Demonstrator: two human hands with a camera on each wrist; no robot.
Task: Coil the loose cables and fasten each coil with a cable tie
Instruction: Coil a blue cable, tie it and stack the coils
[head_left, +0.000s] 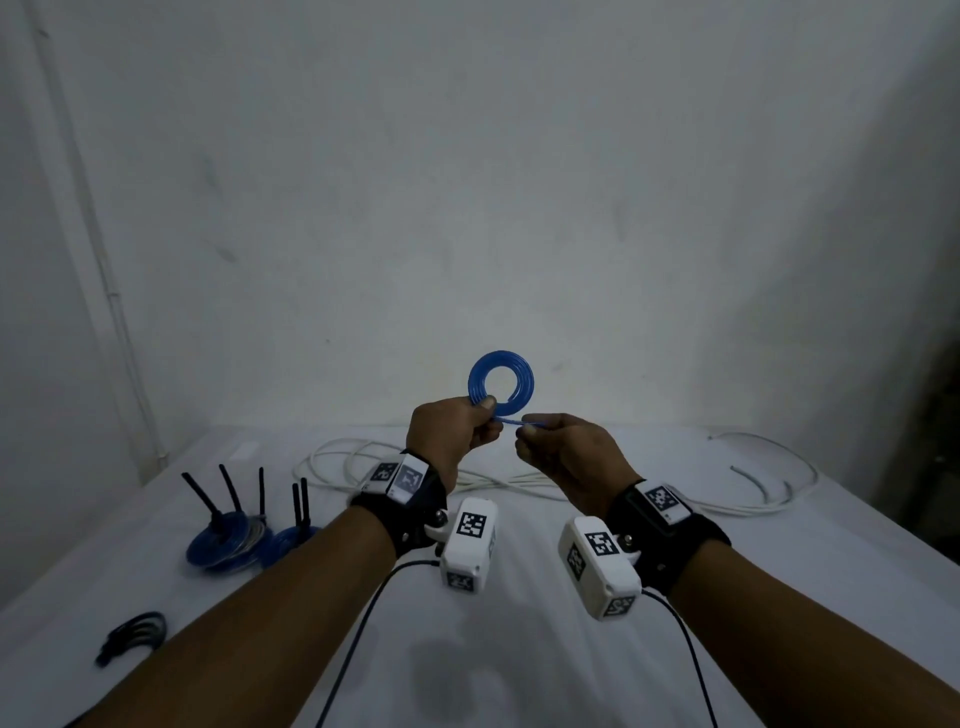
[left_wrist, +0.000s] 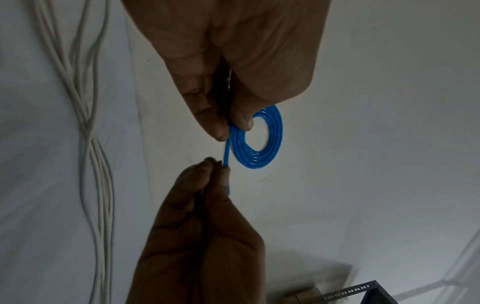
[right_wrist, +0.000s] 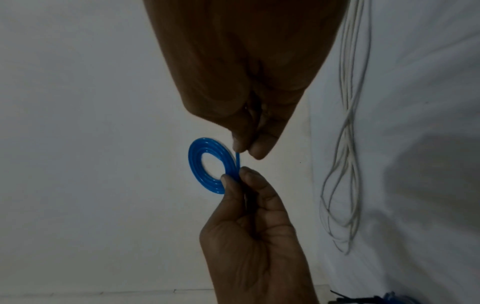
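Observation:
A blue cable wound into a flat coil is held up in the air above the white table. My left hand pinches the coil's lower edge between thumb and fingers. My right hand pinches the cable's short loose end, which runs straight out from the coil. The two hands are almost touching. A long white cable lies loose across the back of the table.
Two finished blue coils with black tie tails sticking up lie at the left. A bundle of black cable ties lies near the front left edge. A metal rack corner shows beyond the table.

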